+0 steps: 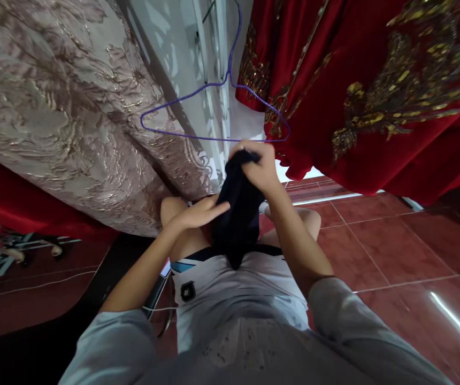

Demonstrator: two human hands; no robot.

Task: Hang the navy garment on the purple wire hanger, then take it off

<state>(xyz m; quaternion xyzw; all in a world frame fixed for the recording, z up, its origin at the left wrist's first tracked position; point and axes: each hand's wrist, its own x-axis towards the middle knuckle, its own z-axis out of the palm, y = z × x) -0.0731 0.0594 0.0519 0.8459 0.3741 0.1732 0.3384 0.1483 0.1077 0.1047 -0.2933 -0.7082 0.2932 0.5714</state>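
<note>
A dark navy piece of cloth, maybe a folded garment, hangs between my knees and down onto my lap. My right hand is closed around its upper end. Lower on the left side, my left hand lies against the cloth with its fingers stretched out and the thumb apart. Just above my right hand hangs a purple wire hanger with no clothing on it. Its bottom bar passes close to my right knuckles; whether they touch I cannot tell.
Pinkish embossed curtain fabric fills the left, and a red curtain with gold sequins hangs at the right. White metal bars stand behind the hanger. Red floor tiles spread to the right. A thin white cable runs at the left.
</note>
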